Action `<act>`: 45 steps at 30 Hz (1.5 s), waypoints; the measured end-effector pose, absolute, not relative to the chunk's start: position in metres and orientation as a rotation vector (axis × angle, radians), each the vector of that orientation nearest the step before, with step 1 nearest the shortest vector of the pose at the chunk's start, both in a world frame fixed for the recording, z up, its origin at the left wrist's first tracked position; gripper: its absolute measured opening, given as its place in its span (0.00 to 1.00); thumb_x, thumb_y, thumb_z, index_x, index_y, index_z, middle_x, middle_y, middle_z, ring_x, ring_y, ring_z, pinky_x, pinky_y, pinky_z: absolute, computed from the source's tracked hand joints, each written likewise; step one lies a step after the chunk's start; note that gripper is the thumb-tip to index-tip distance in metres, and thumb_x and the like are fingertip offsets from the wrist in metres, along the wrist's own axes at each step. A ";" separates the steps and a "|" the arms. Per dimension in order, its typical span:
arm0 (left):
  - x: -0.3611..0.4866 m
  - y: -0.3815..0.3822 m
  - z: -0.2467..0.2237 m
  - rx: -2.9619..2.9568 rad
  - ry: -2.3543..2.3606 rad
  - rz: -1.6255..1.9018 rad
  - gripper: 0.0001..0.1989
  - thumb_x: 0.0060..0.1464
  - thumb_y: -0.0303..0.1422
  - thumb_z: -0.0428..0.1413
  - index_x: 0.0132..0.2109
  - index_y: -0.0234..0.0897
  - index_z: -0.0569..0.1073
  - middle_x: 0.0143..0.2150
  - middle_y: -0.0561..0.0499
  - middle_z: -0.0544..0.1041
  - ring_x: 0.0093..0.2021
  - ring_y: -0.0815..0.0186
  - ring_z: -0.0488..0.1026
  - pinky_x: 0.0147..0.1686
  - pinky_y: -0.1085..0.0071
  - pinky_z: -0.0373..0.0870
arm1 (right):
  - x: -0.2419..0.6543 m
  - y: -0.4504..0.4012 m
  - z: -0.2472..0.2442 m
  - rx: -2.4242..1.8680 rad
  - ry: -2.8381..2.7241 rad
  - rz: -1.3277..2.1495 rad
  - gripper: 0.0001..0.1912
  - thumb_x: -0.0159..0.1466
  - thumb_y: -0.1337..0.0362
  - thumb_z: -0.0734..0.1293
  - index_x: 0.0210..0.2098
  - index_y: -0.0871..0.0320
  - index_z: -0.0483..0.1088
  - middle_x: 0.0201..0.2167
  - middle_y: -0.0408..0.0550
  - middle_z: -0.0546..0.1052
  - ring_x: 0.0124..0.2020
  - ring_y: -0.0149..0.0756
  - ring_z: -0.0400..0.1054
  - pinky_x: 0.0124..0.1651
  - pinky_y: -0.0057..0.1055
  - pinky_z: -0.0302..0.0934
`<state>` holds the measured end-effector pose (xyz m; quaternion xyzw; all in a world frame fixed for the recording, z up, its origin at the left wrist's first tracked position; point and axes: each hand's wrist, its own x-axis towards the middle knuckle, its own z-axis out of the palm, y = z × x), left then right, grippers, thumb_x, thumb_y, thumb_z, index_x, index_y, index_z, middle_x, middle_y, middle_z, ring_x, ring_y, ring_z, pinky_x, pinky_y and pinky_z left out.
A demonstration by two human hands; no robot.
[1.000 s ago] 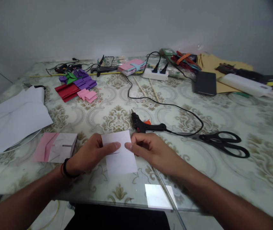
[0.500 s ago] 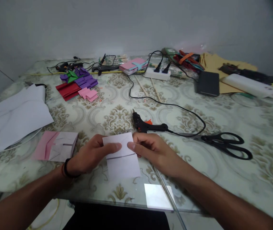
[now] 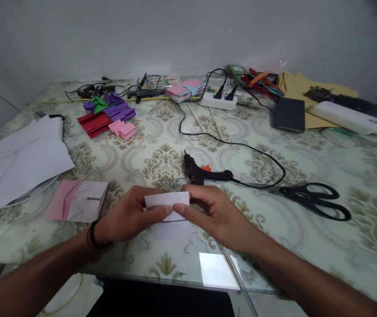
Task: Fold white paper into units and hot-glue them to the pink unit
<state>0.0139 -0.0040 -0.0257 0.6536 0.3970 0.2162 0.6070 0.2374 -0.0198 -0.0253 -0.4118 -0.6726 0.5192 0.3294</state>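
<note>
A small white piece of paper [image 3: 162, 200] is held between both hands above the table's near edge, its top part bent up at an angle. My left hand [image 3: 135, 213] grips its left side, thumb on top and fingers behind. From the right, my right hand [image 3: 211, 215] pinches it the same way, and the two thumb tips almost meet at the middle. A dark line crosses the paper just below the thumbs. Left of my left hand lies a folded pink and white paper [image 3: 86, 201]. A black glue gun [image 3: 205, 172] rests beyond my right hand.
Black-handled scissors [image 3: 317, 198] lie at the right, white sheets [image 3: 26, 158] at the left. Farther back are folded coloured papers [image 3: 97, 123], a power strip [image 3: 219, 101] with plugs, thin sticks [image 3: 215, 123] and a black box [image 3: 289, 114]. The glue gun's cord [image 3: 234, 143] loops across the table.
The white paper has tipped and bent, so its face looks shorter now. Both thumbs have slid down toward the dark line and closer together. The other things stay put.
</note>
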 end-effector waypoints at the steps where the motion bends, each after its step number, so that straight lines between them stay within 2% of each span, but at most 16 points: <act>1: 0.014 -0.004 -0.026 1.516 0.899 0.502 0.18 0.63 0.43 0.59 0.34 0.31 0.75 0.28 0.53 0.70 0.28 0.71 0.63 0.25 0.76 0.60 | 0.237 -0.020 -0.025 -1.072 -1.757 1.381 0.17 0.68 0.55 0.70 0.27 0.57 0.67 0.25 0.41 0.69 0.28 0.32 0.62 0.31 0.30 0.56; 7: 0.015 -0.003 -0.021 1.552 0.860 0.479 0.19 0.64 0.40 0.58 0.28 0.33 0.68 0.25 0.56 0.61 0.25 0.74 0.56 0.22 0.77 0.51 | 0.239 -0.019 -0.027 -1.042 -1.697 1.496 0.13 0.66 0.59 0.72 0.30 0.57 0.69 0.27 0.40 0.70 0.30 0.31 0.63 0.33 0.29 0.57; 11: 0.016 -0.003 -0.020 1.556 0.847 0.471 0.19 0.64 0.38 0.58 0.27 0.33 0.66 0.24 0.57 0.60 0.24 0.75 0.54 0.21 0.77 0.50 | 0.238 -0.019 -0.028 -1.014 -1.685 1.513 0.12 0.66 0.60 0.72 0.30 0.57 0.69 0.27 0.40 0.70 0.30 0.31 0.63 0.33 0.29 0.57; 15: 0.015 -0.003 -0.021 1.510 0.855 0.467 0.18 0.63 0.39 0.59 0.28 0.33 0.68 0.25 0.57 0.62 0.25 0.75 0.56 0.22 0.77 0.51 | 0.237 -0.020 -0.027 -1.051 -1.631 1.508 0.11 0.66 0.59 0.72 0.32 0.58 0.71 0.28 0.41 0.71 0.31 0.32 0.64 0.34 0.30 0.58; 32: 0.013 -0.002 -0.019 1.470 0.912 0.420 0.19 0.61 0.43 0.60 0.28 0.33 0.69 0.24 0.56 0.63 0.24 0.73 0.59 0.22 0.76 0.54 | 0.241 -0.018 -0.023 -1.092 -1.543 1.516 0.18 0.67 0.50 0.70 0.30 0.58 0.74 0.26 0.43 0.73 0.28 0.32 0.64 0.30 0.30 0.57; 39: 0.015 -0.001 -0.018 1.538 0.946 0.385 0.18 0.63 0.44 0.58 0.33 0.31 0.74 0.26 0.54 0.66 0.26 0.72 0.60 0.23 0.76 0.55 | 0.243 -0.015 -0.025 -1.092 -1.633 1.354 0.15 0.71 0.56 0.66 0.31 0.58 0.72 0.27 0.43 0.72 0.30 0.33 0.64 0.34 0.31 0.58; 45: 0.014 0.000 -0.024 1.578 1.088 0.382 0.22 0.61 0.48 0.59 0.31 0.31 0.75 0.25 0.54 0.67 0.25 0.72 0.60 0.22 0.77 0.54 | 0.243 -0.013 -0.026 -1.156 -1.554 1.332 0.15 0.70 0.53 0.65 0.34 0.58 0.72 0.29 0.44 0.73 0.32 0.34 0.65 0.35 0.31 0.59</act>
